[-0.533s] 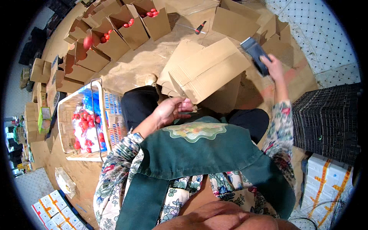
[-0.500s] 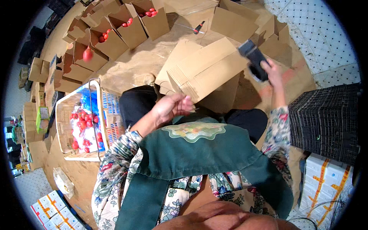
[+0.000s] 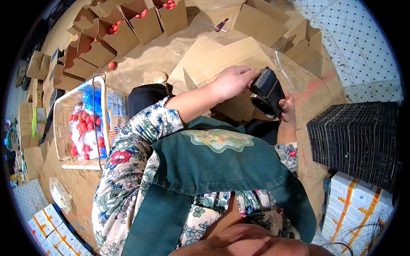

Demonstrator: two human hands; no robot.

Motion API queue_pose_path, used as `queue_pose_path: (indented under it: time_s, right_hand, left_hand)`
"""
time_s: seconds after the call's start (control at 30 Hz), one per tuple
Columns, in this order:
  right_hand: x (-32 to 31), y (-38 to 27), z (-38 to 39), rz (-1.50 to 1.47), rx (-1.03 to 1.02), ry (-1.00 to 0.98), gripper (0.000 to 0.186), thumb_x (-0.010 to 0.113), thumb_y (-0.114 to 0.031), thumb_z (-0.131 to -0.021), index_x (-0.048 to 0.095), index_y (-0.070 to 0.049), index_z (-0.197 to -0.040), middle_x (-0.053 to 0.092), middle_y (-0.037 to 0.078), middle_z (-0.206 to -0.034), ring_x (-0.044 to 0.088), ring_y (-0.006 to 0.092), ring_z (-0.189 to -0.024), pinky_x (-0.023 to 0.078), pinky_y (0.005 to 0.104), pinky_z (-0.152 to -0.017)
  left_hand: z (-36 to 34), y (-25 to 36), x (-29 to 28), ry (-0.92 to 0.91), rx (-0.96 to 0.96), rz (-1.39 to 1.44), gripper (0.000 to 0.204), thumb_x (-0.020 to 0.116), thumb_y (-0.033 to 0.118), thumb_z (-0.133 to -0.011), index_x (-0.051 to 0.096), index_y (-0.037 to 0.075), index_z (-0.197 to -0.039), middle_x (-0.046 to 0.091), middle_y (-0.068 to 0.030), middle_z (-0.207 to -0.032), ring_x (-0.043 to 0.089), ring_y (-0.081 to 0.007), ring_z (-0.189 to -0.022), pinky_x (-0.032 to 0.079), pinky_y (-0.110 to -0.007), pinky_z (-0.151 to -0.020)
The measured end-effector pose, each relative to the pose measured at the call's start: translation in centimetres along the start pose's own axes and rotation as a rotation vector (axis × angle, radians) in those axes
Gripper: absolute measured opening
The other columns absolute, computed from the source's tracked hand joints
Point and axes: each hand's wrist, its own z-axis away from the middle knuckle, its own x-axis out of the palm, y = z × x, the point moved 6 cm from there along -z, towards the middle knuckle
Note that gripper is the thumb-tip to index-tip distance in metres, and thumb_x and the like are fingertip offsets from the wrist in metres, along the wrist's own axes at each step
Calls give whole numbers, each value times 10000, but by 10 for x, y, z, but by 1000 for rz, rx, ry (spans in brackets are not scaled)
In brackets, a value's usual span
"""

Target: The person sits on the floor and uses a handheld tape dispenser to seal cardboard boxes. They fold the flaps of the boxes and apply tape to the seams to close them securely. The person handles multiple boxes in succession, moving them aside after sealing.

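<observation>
My right hand (image 3: 288, 110) grips a black tape dispenser (image 3: 268, 91) by its lower end, above my lap. My left hand (image 3: 232, 83) reaches across to the dispenser's upper end. Its fingers are drawn together at the edge there; whether they pinch a tape end is hidden. Just beyond the hands, a folded brown cardboard box (image 3: 228, 57) lies flattened on the floor, partly covered by my left hand and forearm. A clear strip (image 3: 282, 68), perhaps tape, shows beside the box.
Open cardboard boxes (image 3: 149, 30), several holding red tomato-like fruit, curve along the far left. One red fruit (image 3: 112, 65) lies on the floor. A white basket (image 3: 81, 165) stands at left, black crates (image 3: 350, 141) at right. A red-and-black cutter (image 3: 221, 24) lies far ahead.
My left hand has left the cardboard and moved right to the tape dispenser. My right hand has brought the dispenser down and nearer. A blurred red fruit at far left now rests on the floor.
</observation>
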Motion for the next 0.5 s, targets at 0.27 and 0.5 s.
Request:
queue_pose_path:
  time_s: [0.27, 0.5]
  right_hand:
    - [-6, 17, 10, 100, 106, 37, 590, 797, -450, -611, 579, -13, -941, 612, 11, -899, 565, 89, -799, 452, 226, -721]
    - [15, 21, 25, 205, 316, 12, 561, 776, -316, -675, 553, 26, -1061, 615, 39, -950, 571, 108, -842, 454, 248, -779]
  left_hand:
    - [-12, -35, -4, -55, -60, 144, 324, 458, 289, -921, 556, 54, -722, 510, 5, -631, 493, -91, -584, 415, -232, -552]
    - [-38, -67, -16, 39, 287, -537, 253, 472, 240, -932, 575, 40, -815, 533, -54, -651, 496, -133, -623, 435, -304, -610]
